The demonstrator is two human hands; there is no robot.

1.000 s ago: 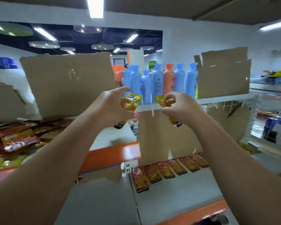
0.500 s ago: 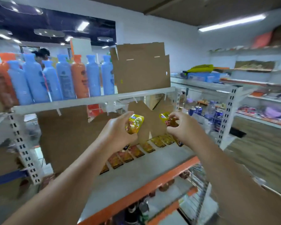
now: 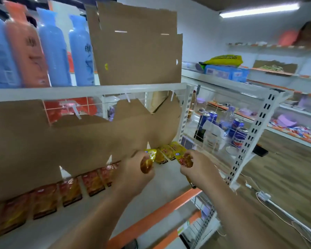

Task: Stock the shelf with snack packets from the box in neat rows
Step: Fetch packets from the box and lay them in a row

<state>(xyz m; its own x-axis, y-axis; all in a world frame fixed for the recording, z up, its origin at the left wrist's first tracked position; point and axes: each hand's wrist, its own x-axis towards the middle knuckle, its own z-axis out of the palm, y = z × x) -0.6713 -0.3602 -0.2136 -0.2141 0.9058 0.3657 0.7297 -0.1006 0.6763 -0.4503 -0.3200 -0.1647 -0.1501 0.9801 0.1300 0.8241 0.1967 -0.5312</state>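
Head view: my left hand (image 3: 133,175) and right hand (image 3: 198,170) each pinch a snack packet (image 3: 148,159), best laid flat, flush with the row (image 3: 92,182) on the shelf (image 3: 162,187).

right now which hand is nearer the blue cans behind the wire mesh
Right. The right hand, pinching a packet, sits just left of and below the blue cans; the left hand, gripping another packet, is farther left, over the shelf.
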